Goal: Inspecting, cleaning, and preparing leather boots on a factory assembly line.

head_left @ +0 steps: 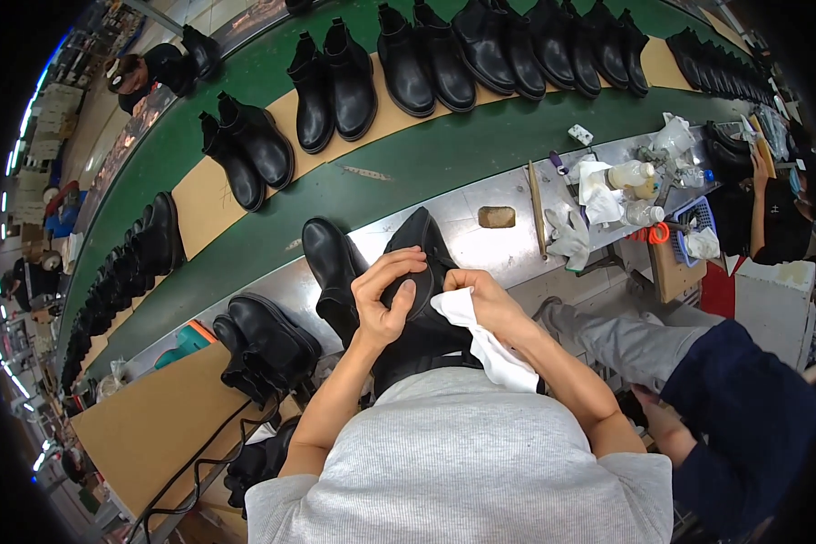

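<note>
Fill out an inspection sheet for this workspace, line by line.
Surface: metal bench beside a green belt; the bench has a cutout.
Job's things: black boot between the hands; white cloth.
Clutter: pale glove, wooden stick, plastic bottles and a blue basket, all toward the right.
Hands: left hand on the boot, fingers curved, grip unclear; right hand pinching the cloth.
Cables: black cord across a brown panel, lower left; its ends cannot be made out.
Surroundings: rows of black boots along the belt; co-workers at upper left and right.
</note>
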`<state>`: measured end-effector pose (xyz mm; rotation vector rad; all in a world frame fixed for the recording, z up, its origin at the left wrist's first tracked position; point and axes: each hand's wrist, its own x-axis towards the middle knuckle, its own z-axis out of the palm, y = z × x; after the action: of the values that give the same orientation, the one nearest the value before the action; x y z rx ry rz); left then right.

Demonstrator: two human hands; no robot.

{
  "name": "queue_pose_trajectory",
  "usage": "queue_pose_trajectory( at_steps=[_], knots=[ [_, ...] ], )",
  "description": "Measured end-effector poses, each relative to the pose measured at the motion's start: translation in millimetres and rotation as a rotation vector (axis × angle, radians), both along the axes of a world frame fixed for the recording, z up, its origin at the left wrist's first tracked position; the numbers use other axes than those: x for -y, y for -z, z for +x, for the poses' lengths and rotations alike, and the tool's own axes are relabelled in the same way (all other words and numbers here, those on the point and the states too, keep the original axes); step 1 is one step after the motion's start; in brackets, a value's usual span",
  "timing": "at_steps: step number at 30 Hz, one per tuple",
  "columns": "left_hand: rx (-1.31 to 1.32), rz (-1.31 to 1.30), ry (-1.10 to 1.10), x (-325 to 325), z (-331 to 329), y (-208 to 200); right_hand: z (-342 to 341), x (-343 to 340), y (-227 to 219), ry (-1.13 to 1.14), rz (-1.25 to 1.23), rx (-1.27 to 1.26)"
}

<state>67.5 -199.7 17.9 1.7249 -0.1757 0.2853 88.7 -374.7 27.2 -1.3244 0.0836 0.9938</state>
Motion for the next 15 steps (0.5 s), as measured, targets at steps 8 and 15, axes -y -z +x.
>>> queue_pose_trajectory(
  at_steps=[8, 15],
  knots=[
    [-0.034, 0.015, -0.01, 7, 0, -1, 25, 5, 35, 0.053, -0.232, 0.067],
    [-0.049, 0.014, -0.038, 15, -3, -4, 76, 59, 79, 0.335, -0.679, 0.607]
  ],
)
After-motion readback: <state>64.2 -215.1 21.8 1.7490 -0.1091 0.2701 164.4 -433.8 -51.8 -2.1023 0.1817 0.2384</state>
